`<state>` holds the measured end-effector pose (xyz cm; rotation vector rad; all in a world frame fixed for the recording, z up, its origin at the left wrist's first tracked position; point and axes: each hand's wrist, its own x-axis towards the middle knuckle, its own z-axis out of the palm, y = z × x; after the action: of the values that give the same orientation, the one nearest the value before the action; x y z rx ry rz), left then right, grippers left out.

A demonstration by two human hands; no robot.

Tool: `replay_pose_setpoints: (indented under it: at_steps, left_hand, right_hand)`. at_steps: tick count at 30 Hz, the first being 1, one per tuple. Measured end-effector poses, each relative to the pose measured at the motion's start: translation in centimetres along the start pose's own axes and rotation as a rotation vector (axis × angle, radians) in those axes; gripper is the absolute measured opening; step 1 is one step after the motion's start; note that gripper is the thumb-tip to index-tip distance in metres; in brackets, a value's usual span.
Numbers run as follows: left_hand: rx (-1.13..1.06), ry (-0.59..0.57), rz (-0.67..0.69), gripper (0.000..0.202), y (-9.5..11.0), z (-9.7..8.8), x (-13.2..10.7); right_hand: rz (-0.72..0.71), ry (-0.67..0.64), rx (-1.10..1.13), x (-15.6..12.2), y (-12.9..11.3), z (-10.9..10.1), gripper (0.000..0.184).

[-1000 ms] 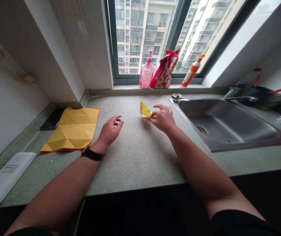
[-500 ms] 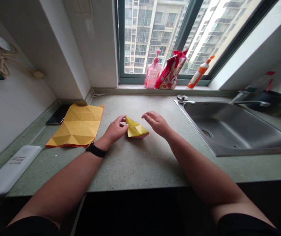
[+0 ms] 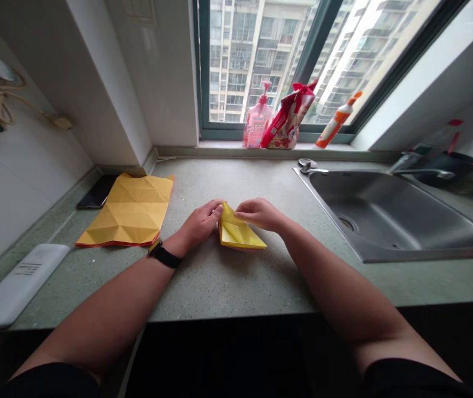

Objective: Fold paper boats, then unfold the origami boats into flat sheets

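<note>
A folded yellow paper (image 3: 240, 236) with a pinkish underside is held just over the countertop, its creased face turned toward me. My left hand (image 3: 200, 225), with a black watch (image 3: 164, 254) on the wrist, pinches its left edge near the top corner. From the other side, my right hand (image 3: 259, 213) has its fingertips closed on the upper right edge of the paper. To the left lies a flat stack of creased orange-yellow paper (image 3: 135, 207), with a red-orange edge showing beneath.
A dark phone (image 3: 95, 192) lies partly behind the stack, and a white power bank (image 3: 23, 282) with a cable sits at front left. The steel sink (image 3: 355, 243) is on the right. A pink pump bottle (image 3: 257, 124), a red bag (image 3: 288, 119) and an orange-white bottle (image 3: 336, 122) stand on the windowsill.
My right hand has come left and closed on the paper's upper edge. The paper has shifted slightly right and toward me, and its fold looks wider.
</note>
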<state>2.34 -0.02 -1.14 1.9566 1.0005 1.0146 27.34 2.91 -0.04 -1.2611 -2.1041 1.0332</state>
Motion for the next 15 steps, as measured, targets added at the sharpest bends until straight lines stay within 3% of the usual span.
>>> replay_pose_setpoints:
  at_steps: [5, 10, 13, 15]
  left_hand:
    - [0.026, -0.021, -0.023, 0.038, 0.1, 0.0, 0.0]
    - [0.050, -0.086, -0.022, 0.033, 0.8, -0.1, -0.4]
    - [-0.019, -0.215, -0.016, 0.033, 1.6, -0.2, -0.7]
    - [-0.074, -0.196, -0.040, 0.037, 1.8, -0.1, -0.7]
  right_hand:
    - [-0.030, 0.146, 0.165, -0.2, -0.9, -0.1, 0.045]
    - [-0.018, 0.469, 0.429, 0.1, -1.0, -1.1, 0.051]
    - [0.013, 0.652, 0.379, 0.2, -0.3, -1.8, 0.051]
    - [0.014, 0.729, 0.262, 0.1, 0.1, -1.8, 0.048]
